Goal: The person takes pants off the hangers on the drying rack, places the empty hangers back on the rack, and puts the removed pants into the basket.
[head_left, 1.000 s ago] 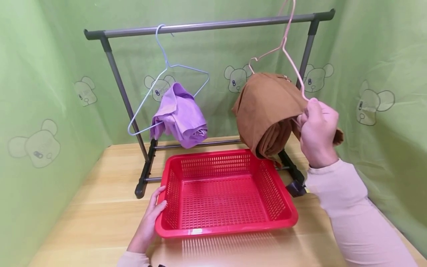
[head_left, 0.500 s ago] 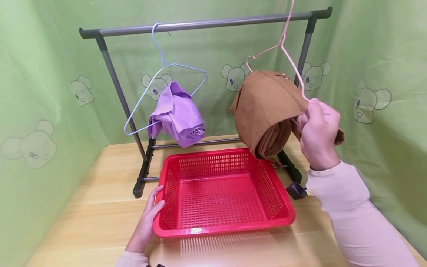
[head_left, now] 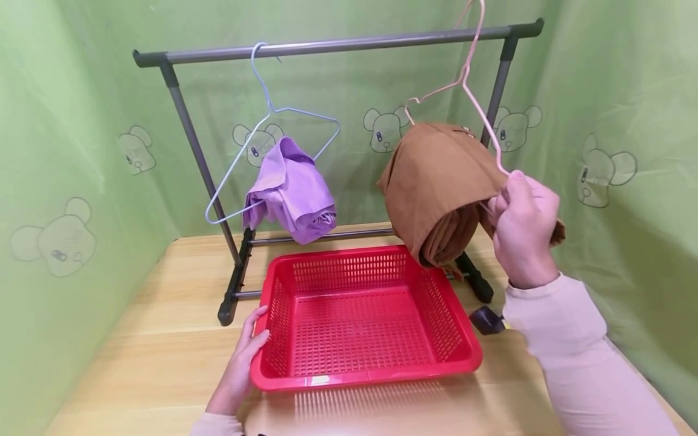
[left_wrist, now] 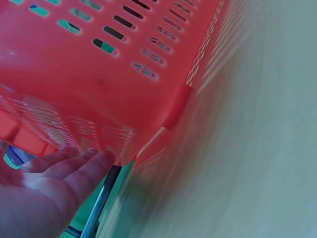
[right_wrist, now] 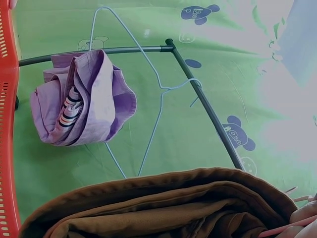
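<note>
My right hand (head_left: 526, 227) pinches the lower corner of a pink wire hanger (head_left: 482, 115) at the right of the head view. Brown folded trousers (head_left: 436, 175) hang bunched over its lower bar, partly behind the hand. In the right wrist view the brown trousers (right_wrist: 148, 203) fill the bottom, with fingertips and pink wire at the right corner. My left hand (head_left: 240, 360) grips the left side of a red plastic basket (head_left: 360, 378), thumb at the rim. The left wrist view shows the left hand's fingers (left_wrist: 81, 173) lying along the basket's outer wall.
A grey metal rack (head_left: 338, 45) stands behind the basket. On it hangs a blue wire hanger (head_left: 234, 160) with a bunched purple garment (head_left: 294, 194). A small black object (head_left: 487, 320) lies near the right sleeve. Green cloth (head_left: 65, 121) with bear drawings surrounds the wooden table (head_left: 136, 339).
The right hand, hanger and trousers have come slightly lower and a little to the right against the rack. The left hand stays at the basket. The head view has shifted slightly.
</note>
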The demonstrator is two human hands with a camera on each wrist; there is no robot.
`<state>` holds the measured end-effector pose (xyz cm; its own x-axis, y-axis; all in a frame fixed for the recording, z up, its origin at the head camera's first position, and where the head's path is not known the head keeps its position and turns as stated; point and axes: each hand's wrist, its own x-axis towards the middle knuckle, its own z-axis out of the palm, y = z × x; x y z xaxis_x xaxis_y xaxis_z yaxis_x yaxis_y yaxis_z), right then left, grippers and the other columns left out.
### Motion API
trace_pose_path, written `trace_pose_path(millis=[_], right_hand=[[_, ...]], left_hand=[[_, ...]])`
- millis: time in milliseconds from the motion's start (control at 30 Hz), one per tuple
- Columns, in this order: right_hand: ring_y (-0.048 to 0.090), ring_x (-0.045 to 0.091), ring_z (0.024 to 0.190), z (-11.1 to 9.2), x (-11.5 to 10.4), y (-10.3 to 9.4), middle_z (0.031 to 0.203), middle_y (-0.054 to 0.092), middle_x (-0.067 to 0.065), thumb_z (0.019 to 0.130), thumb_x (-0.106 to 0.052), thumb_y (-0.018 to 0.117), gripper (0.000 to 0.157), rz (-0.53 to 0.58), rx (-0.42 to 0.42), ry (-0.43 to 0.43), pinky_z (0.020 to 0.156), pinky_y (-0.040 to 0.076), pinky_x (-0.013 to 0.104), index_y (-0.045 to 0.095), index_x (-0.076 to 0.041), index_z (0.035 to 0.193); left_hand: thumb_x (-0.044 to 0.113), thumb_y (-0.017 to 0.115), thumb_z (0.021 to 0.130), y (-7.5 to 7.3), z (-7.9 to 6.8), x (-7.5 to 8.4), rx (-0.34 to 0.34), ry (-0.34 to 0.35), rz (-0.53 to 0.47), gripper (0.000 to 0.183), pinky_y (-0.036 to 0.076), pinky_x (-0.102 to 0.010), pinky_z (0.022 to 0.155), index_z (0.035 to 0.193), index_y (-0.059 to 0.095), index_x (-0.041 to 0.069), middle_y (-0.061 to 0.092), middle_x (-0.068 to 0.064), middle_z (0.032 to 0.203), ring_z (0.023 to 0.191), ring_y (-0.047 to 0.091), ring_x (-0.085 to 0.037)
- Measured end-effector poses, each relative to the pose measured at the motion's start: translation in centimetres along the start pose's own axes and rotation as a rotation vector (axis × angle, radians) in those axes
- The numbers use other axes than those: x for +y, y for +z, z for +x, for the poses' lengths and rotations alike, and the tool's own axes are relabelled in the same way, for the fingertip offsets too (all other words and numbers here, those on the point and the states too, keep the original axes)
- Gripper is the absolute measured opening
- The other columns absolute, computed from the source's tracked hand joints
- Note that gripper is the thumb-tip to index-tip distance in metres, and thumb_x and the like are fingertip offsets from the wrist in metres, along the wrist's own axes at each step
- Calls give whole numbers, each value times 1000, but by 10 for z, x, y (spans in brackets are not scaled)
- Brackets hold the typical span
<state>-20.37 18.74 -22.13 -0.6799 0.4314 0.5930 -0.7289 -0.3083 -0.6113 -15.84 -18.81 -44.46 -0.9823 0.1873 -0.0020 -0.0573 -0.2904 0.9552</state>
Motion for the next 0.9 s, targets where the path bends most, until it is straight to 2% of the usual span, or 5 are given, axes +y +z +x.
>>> trace_pose_path(millis=[267,900], right_hand=[[10,12,41,0,0,-3,43,23,-1,99,2,37,45,35,-5,5,37,5,22,33,-4,55],[11,11,40,-7,-1,-2,43,24,-1,98,3,36,45,31,15,2,36,6,21,32,-4,54]], left_hand=[[25,41,104,4,0,-3,-6,5,-4,50,50,-50,90,149,18,22,31,-28,139,115,53,-37],[23,40,104,2,-1,1,15,-11,-11,49,49,-51,92,149,20,25,31,-25,143,118,50,-40]])
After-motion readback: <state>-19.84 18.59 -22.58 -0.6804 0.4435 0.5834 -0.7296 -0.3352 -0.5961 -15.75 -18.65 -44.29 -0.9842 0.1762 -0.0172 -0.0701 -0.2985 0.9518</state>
